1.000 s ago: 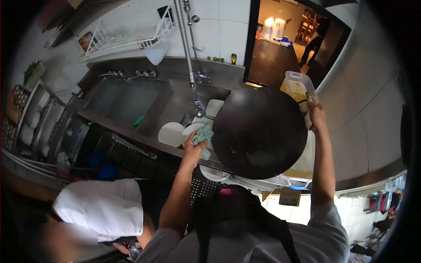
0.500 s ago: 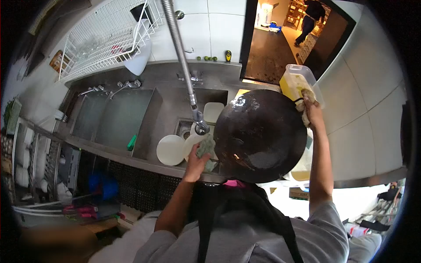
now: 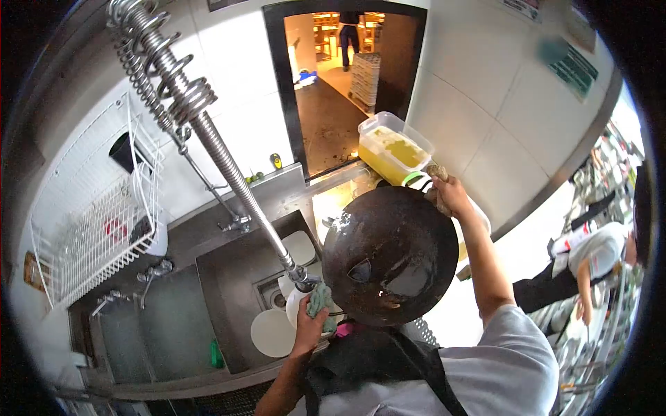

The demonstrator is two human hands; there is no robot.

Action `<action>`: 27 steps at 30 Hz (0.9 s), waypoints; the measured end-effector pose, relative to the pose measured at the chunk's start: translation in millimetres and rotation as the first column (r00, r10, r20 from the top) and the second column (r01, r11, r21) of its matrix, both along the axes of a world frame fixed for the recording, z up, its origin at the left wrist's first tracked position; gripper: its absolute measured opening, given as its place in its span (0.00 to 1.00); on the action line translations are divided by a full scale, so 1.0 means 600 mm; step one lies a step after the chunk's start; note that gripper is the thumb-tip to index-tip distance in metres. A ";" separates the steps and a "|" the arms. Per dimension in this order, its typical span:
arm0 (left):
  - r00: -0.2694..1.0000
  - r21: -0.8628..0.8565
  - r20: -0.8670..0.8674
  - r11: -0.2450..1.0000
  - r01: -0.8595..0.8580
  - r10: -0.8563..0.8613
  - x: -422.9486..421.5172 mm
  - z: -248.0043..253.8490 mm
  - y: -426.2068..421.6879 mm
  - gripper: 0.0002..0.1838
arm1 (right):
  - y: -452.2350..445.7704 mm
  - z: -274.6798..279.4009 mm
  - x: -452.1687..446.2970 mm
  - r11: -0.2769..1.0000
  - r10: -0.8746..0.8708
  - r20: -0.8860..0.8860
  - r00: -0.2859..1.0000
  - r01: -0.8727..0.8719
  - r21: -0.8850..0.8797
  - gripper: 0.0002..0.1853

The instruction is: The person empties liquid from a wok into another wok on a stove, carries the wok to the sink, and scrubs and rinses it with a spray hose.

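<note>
A large dark wok (image 3: pixel 388 253), its surface wet and shiny, is held in front of my body beside the sink. My right hand (image 3: pixel 451 196) is closed around a beige cloth (image 3: pixel 437 173) at the wok's far right rim, where its handle is mostly covered. At the left side, my left hand (image 3: pixel 310 329) grips a crumpled green cloth (image 3: pixel 320 302) against the wok's other handle, only part of which shows. Just above that cloth hangs the spray tap head (image 3: pixel 302 281). A white round dish (image 3: pixel 272 333) lies in the sink near my left hand.
Beyond the wok stands a clear plastic tub (image 3: pixel 395 149) of yellow liquid. Water fills the left basin (image 3: pixel 166 312); a wire dish rack (image 3: pixel 97 236) is above it. One person (image 3: pixel 350 38) stands through the doorway, another (image 3: pixel 593 260) at right.
My view has turned to the right, bringing a person at the right into sight. The wok is now nearer the counter's front edge, still held by both hands through the cloths.
</note>
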State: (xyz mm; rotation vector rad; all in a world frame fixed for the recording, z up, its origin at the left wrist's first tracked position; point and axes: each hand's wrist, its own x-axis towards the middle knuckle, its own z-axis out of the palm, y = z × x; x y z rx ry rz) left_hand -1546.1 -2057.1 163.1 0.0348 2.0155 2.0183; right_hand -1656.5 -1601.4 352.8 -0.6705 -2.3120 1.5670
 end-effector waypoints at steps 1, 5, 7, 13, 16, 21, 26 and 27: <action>0.999 0.067 0.040 0.998 -0.008 0.005 0.001 0.023 -0.001 0.29 | 0.029 -0.035 -0.007 0.999 -0.028 0.001 1.000 0.028 0.027 0.19; 0.994 0.147 0.103 0.989 0.026 -0.041 -0.009 0.009 -0.011 0.28 | -0.027 0.025 0.041 0.991 -0.070 0.055 0.996 0.063 0.116 0.18; 0.994 0.217 0.102 0.976 0.016 -0.039 -0.004 0.018 -0.003 0.26 | -0.008 -0.016 0.031 0.997 -0.081 0.019 0.997 0.080 0.023 0.18; 0.977 0.244 0.209 0.970 -0.003 -0.050 -0.002 0.042 -0.014 0.27 | -0.051 0.002 0.102 0.978 -0.174 0.086 0.981 0.163 0.128 0.21; 0.973 0.214 0.203 0.975 0.062 -0.106 -0.016 0.047 -0.050 0.27 | -0.019 -0.104 0.136 0.949 -0.297 0.034 0.954 0.291 0.123 0.20; 0.960 0.222 0.147 0.954 0.203 -0.238 -0.047 0.041 -0.107 0.27 | -0.121 -0.088 0.278 0.841 -0.525 0.075 0.848 0.504 0.198 0.17; 0.909 0.196 0.214 0.927 0.318 -0.357 -0.077 0.029 -0.124 0.29 | -0.173 -0.155 0.410 0.779 -0.627 -0.042 0.778 0.627 -0.012 0.15; 0.908 0.191 0.193 0.922 0.338 -0.373 -0.084 0.018 -0.120 0.29 | -0.195 -0.150 0.435 0.755 -0.652 0.030 0.758 0.652 -0.063 0.16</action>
